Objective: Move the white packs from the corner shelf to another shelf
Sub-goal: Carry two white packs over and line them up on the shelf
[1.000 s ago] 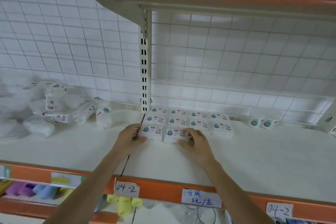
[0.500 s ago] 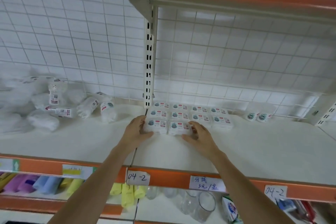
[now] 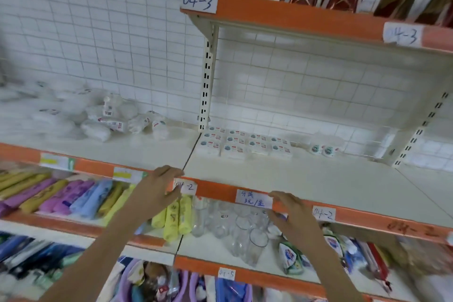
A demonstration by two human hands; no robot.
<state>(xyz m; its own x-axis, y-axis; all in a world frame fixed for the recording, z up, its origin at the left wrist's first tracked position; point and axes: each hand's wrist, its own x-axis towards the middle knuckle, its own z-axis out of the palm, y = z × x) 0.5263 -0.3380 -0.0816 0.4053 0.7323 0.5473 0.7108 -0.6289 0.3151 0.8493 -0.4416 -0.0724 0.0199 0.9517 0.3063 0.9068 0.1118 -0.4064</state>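
Note:
Several flat white packs [image 3: 245,144] lie in neat rows at the back left of the cream shelf [image 3: 306,186], beside the slotted upright post. Two small white packs [image 3: 322,150] lie to their right near the mesh back. My left hand [image 3: 160,187] is in front of the shelf's orange front edge, fingers relaxed and holding nothing. My right hand [image 3: 291,213] is lower right, also in front of that edge, fingers loosely spread and empty. Both hands are well short of the packs.
A heap of white bagged goods [image 3: 105,117] fills the left shelf section. Below are coloured rolls [image 3: 73,196], clear glasses [image 3: 235,225] and soap bags [image 3: 290,256]. An upper shelf [image 3: 294,19] carries red-gold boxes. Paper labels sit on the orange edges.
Both hands let go of the front packs and pulled back off the shelf to its front edge. The view has backed away and widened; the packs stayed in place.

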